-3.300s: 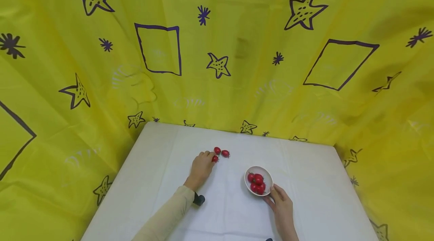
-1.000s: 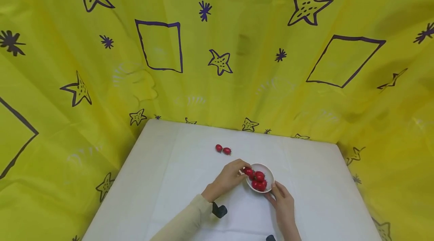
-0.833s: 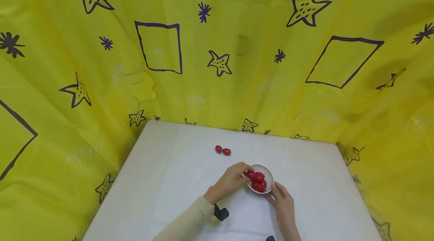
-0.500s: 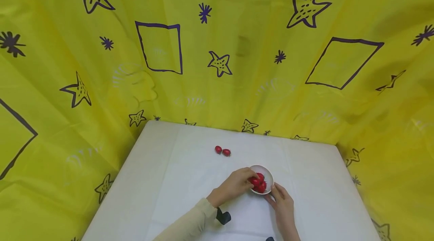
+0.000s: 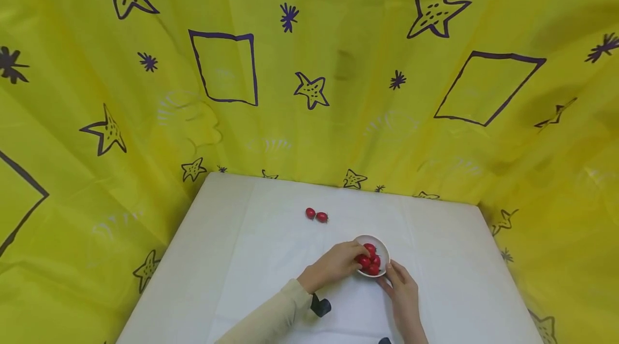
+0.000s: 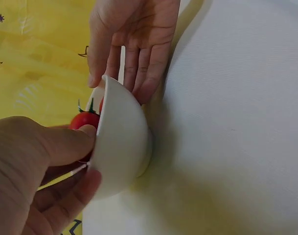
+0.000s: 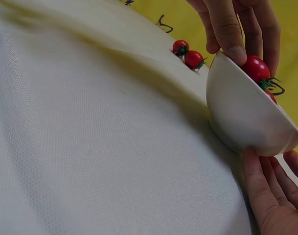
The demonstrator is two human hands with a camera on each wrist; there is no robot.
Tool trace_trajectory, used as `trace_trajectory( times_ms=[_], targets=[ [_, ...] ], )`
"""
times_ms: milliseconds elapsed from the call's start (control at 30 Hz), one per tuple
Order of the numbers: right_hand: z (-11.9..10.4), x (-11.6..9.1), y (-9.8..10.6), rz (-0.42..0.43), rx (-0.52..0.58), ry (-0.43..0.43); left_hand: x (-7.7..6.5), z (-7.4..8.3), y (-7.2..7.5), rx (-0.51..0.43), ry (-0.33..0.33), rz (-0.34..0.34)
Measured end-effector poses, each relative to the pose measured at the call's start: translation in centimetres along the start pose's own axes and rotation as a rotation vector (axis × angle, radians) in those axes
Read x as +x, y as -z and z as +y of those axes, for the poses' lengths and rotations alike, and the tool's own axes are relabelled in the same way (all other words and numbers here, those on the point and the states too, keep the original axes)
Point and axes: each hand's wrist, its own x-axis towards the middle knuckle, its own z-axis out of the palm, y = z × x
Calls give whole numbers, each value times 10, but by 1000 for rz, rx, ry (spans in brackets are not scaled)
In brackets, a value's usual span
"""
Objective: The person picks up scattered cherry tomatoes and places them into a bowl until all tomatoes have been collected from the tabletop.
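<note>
A small white bowl (image 5: pixel 382 247) with several red cherry tomatoes (image 5: pixel 374 269) inside stands right of the table's middle. My right hand (image 5: pixel 403 293) holds it from the right, thumb at the rim and fingers under the side, as the right wrist view also shows. My left hand (image 5: pixel 338 263) reaches over the bowl's left edge, fingertips down among the fruit. In the left wrist view, its thumb lies against a cherry tomato (image 6: pixel 82 120) with a green stem, and the other fingers bend behind, partly hidden. Two more cherry tomatoes (image 5: pixel 316 215) lie side by side farther back.
White cloth covers the table (image 5: pixel 251 236). A yellow curtain (image 5: pixel 271 129) with drawn stars and squares surrounds its back and sides. A black wrist mount (image 5: pixel 321 306) hangs below the left sleeve (image 5: pixel 271 314), close above the cloth.
My left hand has taken one of three cherry tomatoes from the table, carried it right and lowered it into the bowl. My right hand has stayed on the bowl.
</note>
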Motion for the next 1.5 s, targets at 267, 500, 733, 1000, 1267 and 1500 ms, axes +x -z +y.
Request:
trace_trajectory(
  times_ms=[267, 500, 733, 1000, 1267, 1500],
  targets=[
    [0, -1, -1, 12, 17, -9, 6, 5, 2, 58, 55, -40],
    [2, -1, -1, 7, 9, -5, 7, 6, 5, 7, 95, -55],
    [1, -3, -1, 7, -2, -8, 6, 7, 6, -43, 116, -66],
    [0, -1, 0, 1, 4, -3, 6, 6, 8, -67, 121, -60],
    [1, 0, 0, 6, 1, -2, 6, 3, 9, -61, 113, -43],
    [1, 0, 0, 6, -15, -9, 5, 0, 13, -80, 129, -23]
  ],
)
